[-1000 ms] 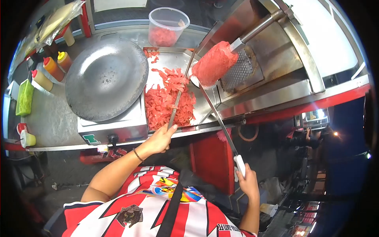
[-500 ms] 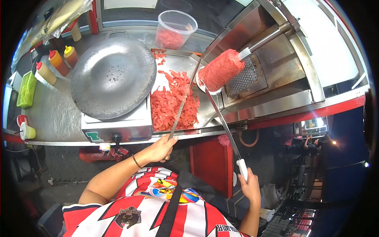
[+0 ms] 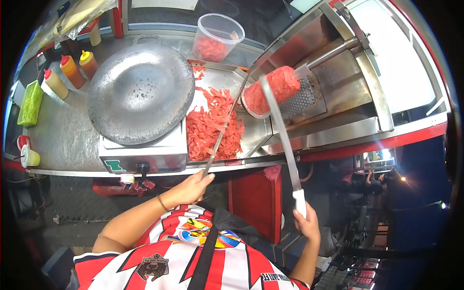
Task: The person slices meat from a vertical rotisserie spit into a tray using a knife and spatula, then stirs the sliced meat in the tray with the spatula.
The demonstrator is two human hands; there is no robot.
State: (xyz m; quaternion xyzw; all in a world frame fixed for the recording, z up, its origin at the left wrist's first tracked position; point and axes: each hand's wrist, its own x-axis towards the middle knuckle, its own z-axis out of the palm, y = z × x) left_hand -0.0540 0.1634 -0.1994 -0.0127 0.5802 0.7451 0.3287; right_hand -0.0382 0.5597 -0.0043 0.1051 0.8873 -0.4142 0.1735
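My right hand (image 3: pixel 307 223) is closed around the white handle of a long knife (image 3: pixel 285 140). The knife's blade reaches up to the stack of red meat (image 3: pixel 280 87) on the spit, its tip overlapping the near side. My left hand (image 3: pixel 191 187) grips the lower end of a long thin metal rod (image 3: pixel 223 128). That rod slants over the shaved meat strips (image 3: pixel 205 135) in the steel tray (image 3: pixel 253 130), its far end near the stack's left side. Whether the blade touches the meat, I cannot tell.
Left of the tray sits a round dark griddle (image 3: pixel 140 92) on a burner. A clear bucket (image 3: pixel 217 41) with red meat stands behind. Sauce bottles (image 3: pixel 72 72) and a green container (image 3: pixel 30 104) are at left; the steel grill housing (image 3: pixel 338 82) surrounds the spit.
The knife has swung to the right across the meat stack, its tip higher and its flat side now showing. My left hand has shifted slightly left and down with the rod.
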